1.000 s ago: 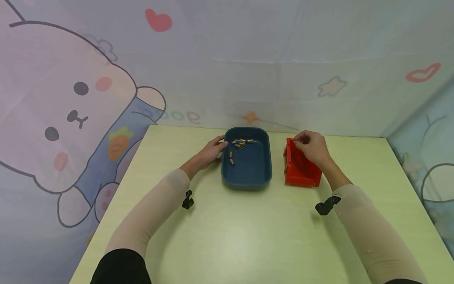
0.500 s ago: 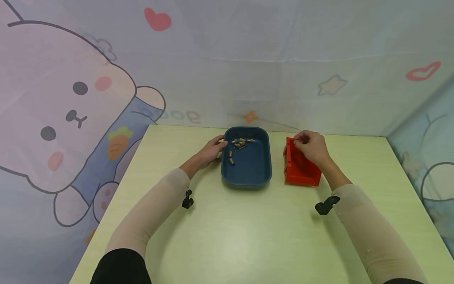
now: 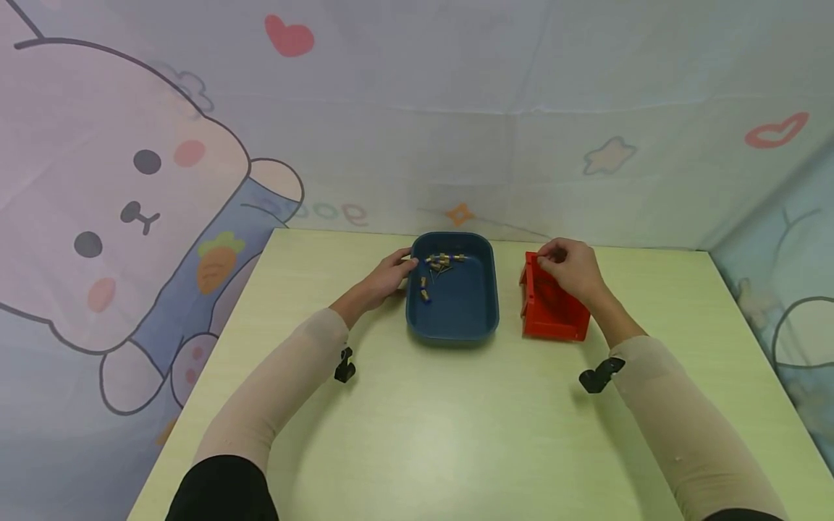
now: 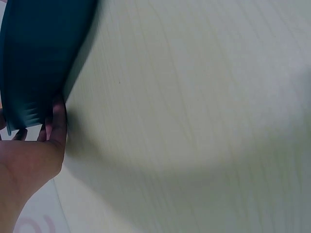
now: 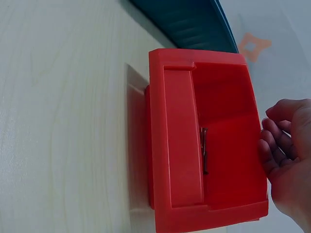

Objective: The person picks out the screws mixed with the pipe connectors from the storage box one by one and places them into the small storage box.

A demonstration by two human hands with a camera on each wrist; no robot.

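Pale green table (image 3: 417, 434), cartoon bunny backdrop. Your left hand (image 3: 384, 278) rests open-fingered against the 9 o'clock rim of the dark blue oval plastic tray (image 3: 456, 318). Your right hand (image 3: 573, 271), fingers loosely curled and holding nothing, hovers over the small red plastic bin (image 5: 204, 141). A thin dark nail (image 5: 204, 150) lies inside; probably light, stiff, slippery, so pinch mid-shaft.

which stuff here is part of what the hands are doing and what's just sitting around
In use:
- dark blue plastic tray, left hand on its rim
- small yellow-and-blue parts in the tray
- red plastic bin, right hand over it
- thin dark pin in the bin

Lying about:
- pale green table
- cartoon backdrop
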